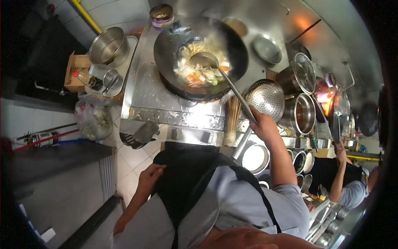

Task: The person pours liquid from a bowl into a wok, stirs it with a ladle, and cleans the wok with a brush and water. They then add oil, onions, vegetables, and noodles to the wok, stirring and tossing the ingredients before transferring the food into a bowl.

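Observation:
My right hand (pixel 265 125) is wrapped round the long handle of a metal ladle (pixel 232 85). The ladle's bowl rests among sliced vegetables (pixel 199 76), pale with bits of orange and green, in a large black wok (pixel 170 45). Steam rises from the food. My left hand (pixel 151 178) is held low beside my black apron (pixel 186 162), its fingers curled in and nothing visible in them. Near my right hand are a perforated strainer (pixel 267 99) and a bamboo wok brush (pixel 233 120).
Left of the stove, a tray (pixel 131 45) carries a steel pot (pixel 108 45), a bottle and a small cup. An open can (pixel 161 15) stands behind the wok. Pots (pixel 304 114) line the right side. Further right, a co-worker (pixel 344 182) handles a pan near flames (pixel 326 99).

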{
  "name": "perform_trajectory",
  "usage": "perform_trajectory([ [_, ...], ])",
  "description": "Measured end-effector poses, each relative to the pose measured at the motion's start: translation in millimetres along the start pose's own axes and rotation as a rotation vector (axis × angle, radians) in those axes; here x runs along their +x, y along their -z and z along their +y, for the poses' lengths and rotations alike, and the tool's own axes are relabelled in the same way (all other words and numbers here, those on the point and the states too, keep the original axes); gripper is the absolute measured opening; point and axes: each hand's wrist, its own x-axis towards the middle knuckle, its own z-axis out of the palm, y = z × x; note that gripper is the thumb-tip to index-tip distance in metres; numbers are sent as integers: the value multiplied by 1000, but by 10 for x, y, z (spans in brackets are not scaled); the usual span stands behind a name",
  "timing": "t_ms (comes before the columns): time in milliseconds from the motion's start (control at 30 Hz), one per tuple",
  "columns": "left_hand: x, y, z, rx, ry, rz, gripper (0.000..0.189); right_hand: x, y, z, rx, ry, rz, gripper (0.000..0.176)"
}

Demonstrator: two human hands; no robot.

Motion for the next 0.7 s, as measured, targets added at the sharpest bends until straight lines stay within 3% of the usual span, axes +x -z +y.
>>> perform_trajectory([
  [100, 302, 178, -405, -166, -72, -123, 27, 30, -175, -208, -15, -103, 162, 68],
  [167, 482, 332, -495, -288, 115, -210, 30, 270, -355, -411, 9, -185, 267, 68],
  [267, 530, 682, -137, -208, 74, -301, 37, 593, -474, -770, 47, -266, 252, 64],
  [300, 636, 859, -303, -283, 71, -415, 52, 601, -485, -866, 55, -249, 220, 65],
  [333, 722, 971, -334, -263, 66, -441, 52, 575, -499, -944, 65, -234, 184, 67],
  [400, 823, 1181, -413, -200, -212, -668, 77, 364, -581, -1042, 19, -240, 198, 69],
  [433, 788, 1308, -328, -191, -205, -680, 77, 250, -645, -1102, -28, -214, 199, 71],
  [500, 639, 1552, -28, -24, -483, -741, 96, 21, -755, -1301, -15, -309, 167, 72],
  [600, 724, 1682, -81, -134, -366, -859, 98, -219, -993, -1351, 23, -439, 180, 60],
  [633, 678, 1664, 41, -299, -254, -883, 73, -289, -992, -1382, 52, -441, 156, 56],
  [700, 934, 1723, -214, -81, -184, -861, 65, -481, -1103, -1400, 170, -491, 176, 49],
])
